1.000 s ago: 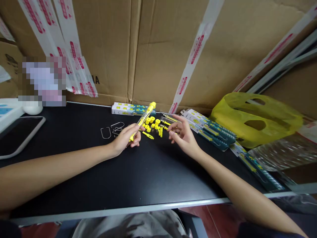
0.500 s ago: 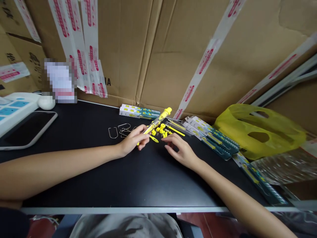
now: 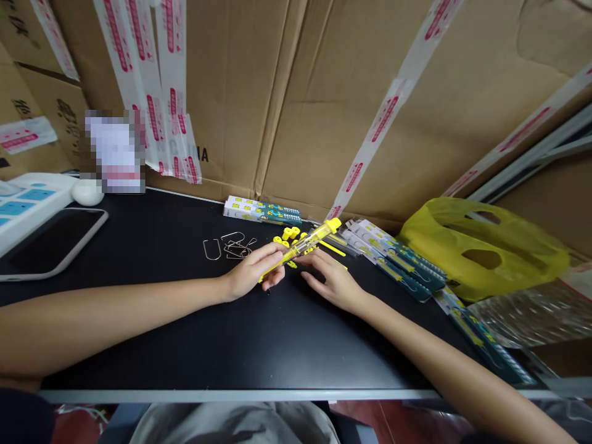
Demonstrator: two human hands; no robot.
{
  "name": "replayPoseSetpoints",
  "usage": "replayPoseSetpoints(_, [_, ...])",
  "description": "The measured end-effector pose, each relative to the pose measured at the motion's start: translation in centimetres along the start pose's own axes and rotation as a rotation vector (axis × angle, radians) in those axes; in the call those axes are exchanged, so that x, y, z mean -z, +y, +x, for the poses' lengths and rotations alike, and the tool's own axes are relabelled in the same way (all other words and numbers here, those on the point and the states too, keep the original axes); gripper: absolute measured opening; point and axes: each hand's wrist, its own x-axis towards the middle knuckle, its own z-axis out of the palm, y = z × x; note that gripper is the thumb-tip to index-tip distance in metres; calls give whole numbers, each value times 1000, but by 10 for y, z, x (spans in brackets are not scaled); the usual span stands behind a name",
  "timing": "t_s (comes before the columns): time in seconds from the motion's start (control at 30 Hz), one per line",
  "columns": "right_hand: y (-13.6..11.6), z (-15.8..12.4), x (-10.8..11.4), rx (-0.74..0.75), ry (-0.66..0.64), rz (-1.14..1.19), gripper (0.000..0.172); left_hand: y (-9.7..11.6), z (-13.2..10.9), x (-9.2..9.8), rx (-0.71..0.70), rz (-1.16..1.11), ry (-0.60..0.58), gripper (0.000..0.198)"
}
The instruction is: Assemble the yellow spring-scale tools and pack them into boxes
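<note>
A clear-tubed spring scale with a yellow cap is gripped in my left hand, slanting up to the right. My right hand is just below and beside the tube, thumb and fingers curved but apart, with nothing visible between them. Small yellow plastic parts lie behind the tube, partly covered by it and by my hands. To the left of them is a group of bent wire hooks. A slim yellow rod rests behind my right hand, near clear tubes.
Printed boxes lie against the cardboard at the back, with more boxes to the right. A yellow plastic bag sits beside these. On the left are a phone and a power strip. The black tabletop ends at a grey front edge.
The spring scale has tilted lower and shifted right, its yellow cap now above my right hand. My right hand has moved slightly left and down, closer to the tube.
</note>
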Motion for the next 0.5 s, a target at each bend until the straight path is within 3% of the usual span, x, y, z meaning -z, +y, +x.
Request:
replayPoseSetpoints(0.2, [-2, 27, -13, 112, -73, -141, 21, -1, 1, -1, -10, -47, -2, 31])
replayPoseSetpoints(0.5, [-6, 119, -46, 278, -163, -311, 28, 0, -4, -6, -37, 51, -48, 38])
